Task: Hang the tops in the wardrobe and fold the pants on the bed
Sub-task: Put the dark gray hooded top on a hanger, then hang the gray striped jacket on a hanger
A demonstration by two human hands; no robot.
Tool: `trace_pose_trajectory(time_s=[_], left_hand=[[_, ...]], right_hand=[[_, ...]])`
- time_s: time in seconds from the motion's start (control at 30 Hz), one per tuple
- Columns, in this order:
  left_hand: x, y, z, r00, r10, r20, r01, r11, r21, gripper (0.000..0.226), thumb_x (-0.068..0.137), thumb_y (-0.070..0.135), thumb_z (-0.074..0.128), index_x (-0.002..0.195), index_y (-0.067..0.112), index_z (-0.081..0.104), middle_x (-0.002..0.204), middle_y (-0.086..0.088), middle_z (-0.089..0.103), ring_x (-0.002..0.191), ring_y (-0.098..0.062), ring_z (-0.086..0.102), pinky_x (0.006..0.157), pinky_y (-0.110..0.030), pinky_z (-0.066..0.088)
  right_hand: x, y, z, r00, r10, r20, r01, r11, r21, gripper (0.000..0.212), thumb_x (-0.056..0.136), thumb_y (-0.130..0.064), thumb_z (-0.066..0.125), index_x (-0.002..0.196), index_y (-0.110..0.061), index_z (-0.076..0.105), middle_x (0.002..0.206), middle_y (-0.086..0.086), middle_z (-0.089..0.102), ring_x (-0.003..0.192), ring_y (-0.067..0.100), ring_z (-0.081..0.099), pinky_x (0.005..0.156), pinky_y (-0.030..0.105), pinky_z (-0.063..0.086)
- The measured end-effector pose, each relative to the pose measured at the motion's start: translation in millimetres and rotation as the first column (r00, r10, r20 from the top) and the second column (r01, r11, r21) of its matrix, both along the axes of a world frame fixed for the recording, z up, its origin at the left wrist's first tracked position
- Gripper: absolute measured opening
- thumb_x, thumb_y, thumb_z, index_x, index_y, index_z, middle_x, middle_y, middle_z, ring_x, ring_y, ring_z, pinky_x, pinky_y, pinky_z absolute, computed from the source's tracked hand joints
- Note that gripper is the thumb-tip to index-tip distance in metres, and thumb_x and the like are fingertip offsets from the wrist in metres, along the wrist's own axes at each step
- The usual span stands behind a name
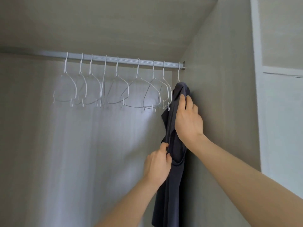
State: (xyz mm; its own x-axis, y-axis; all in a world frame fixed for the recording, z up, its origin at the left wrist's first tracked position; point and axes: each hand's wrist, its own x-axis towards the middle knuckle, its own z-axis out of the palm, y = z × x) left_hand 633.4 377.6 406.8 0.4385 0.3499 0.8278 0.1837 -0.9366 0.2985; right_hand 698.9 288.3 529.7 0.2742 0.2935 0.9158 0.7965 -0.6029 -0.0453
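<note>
The dark top [170, 177] hangs at 3 o'clock on the rail [114, 60], against the wardrobe's right wall [221, 112], on the last white hanger [179, 71]. The right hand [188, 118] grips the fabric at the hanger's shoulder; the left hand [157, 166], at 5 o'clock, pinches an edge lower down. This looks like the hanging step, near its end. Next, the cloth needs settling evenly over both shoulders. 8 bare hangers [114, 89] wait from 9 to 2 o'clock.
</note>
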Motion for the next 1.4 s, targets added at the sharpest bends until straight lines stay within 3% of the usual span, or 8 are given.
trace_pose_trajectory(time_s=[0.13,0.3,0.53,0.73,0.9,1.0,1.2,1.4], left_hand=[[-48.6,-14.8,-12.4,0.998,0.046,0.034,-0.044,0.998,-0.046,0.036,0.098,0.021,0.045,0.134,0.022,0.049,0.101,0.007,0.071,0.087,-0.02,0.066,0.076,-0.037,0.051],[-155.7,-51.7,-56.2,0.994,0.111,0.015,-0.108,0.986,-0.128,0.035,0.096,0.021,0.048,0.131,0.026,0.049,0.096,0.014,0.069,0.081,-0.018,0.065,0.077,-0.038,0.053],[-315.5,-122.7,-130.6,0.959,0.273,-0.074,-0.282,0.938,-0.2,0.034,0.095,0.016,0.052,0.128,0.024,0.052,0.091,0.009,0.07,0.08,-0.023,0.066,0.074,-0.04,0.052],[-425.8,-189.8,-178.0,0.871,0.464,-0.162,-0.491,0.833,-0.254,0.029,0.097,0.021,0.048,0.126,0.022,0.052,0.087,0.002,0.069,0.077,-0.021,0.064,0.073,-0.041,0.053],[-509.5,-269.2,-223.4,0.73,0.658,-0.183,-0.663,0.618,-0.423,0.026,0.097,0.02,0.047,0.122,0.023,0.055,0.079,0.002,0.069,0.077,-0.02,0.066,0.071,-0.043,0.053],[-544.1,-330.8,-250.2,0.599,0.764,-0.242,-0.751,0.43,-0.502,0.023,0.096,0.019,0.047,0.117,0.024,0.055,0.074,-0.001,0.069,0.075,-0.024,0.065,0.07,-0.045,0.052],[-575.8,-469.1,-305.6,0.332,0.875,-0.353,-0.788,0.051,-0.614,0.025,0.096,0.024,0.043,0.117,0.034,0.053,0.075,0.006,0.069,0.067,-0.013,0.063,0.063,-0.038,0.054],[-587.3,-610.8,-349.7,0.09,0.901,-0.425,-0.725,-0.233,-0.648,0.023,0.095,0.023,0.045,0.111,0.038,0.053,0.072,0.002,0.068,0.063,-0.013,0.059,0.06,-0.041,0.053]], right_hand=[[-34.1,-26.0,-30.4,0.999,0.036,-0.005,-0.037,0.998,-0.047,0.071,0.089,-0.011,0.047,0.151,-0.005,0.013,0.154,0.013,0.023,0.133,0.032,0.033,0.091,0.041,0.049],[-99.8,-70.1,-98.7,0.951,0.306,0.042,-0.297,0.943,-0.148,0.057,0.091,-0.014,0.05,0.144,0.001,0.033,0.133,0.014,0.05,0.122,0.032,0.046,0.091,0.042,0.048],[-208.0,-104.3,-208.7,0.802,0.564,-0.197,-0.597,0.739,-0.312,0.049,0.097,-0.022,0.044,0.143,-0.007,0.036,0.136,0.008,0.049,0.127,0.024,0.043,0.097,0.034,0.042],[-305.1,-131.4,-271.7,0.587,0.705,-0.397,-0.809,0.491,-0.323,0.043,0.097,-0.025,0.045,0.138,-0.01,0.043,0.134,0.006,0.053,0.125,0.023,0.046,0.1,0.033,0.038],[-380.4,-165.6,-314.1,0.341,0.815,-0.468,-0.924,0.197,-0.329,0.035,0.095,-0.024,0.049,0.129,-0.014,0.05,0.114,0.005,0.063,0.107,0.023,0.058,0.079,0.033,0.047],[-422.4,-193.4,-338.7,0.198,0.819,-0.539,-0.946,0.015,-0.324,0.035,0.096,-0.024,0.048,0.129,-0.015,0.05,0.115,0.001,0.062,0.111,0.021,0.054,0.082,0.033,0.046],[-484.9,-270.1,-390.8,-0.054,0.736,-0.675,-0.904,-0.323,-0.28,0.036,0.097,-0.026,0.045,0.133,-0.018,0.046,0.118,-0.003,0.058,0.116,0.016,0.049,0.087,0.03,0.041],[-541.0,-365.0,-428.1,-0.195,0.609,-0.769,-0.751,-0.597,-0.283,0.035,0.099,-0.025,0.042,0.133,-0.018,0.046,0.11,-0.004,0.058,0.107,0.016,0.05,0.078,0.032,0.045]])
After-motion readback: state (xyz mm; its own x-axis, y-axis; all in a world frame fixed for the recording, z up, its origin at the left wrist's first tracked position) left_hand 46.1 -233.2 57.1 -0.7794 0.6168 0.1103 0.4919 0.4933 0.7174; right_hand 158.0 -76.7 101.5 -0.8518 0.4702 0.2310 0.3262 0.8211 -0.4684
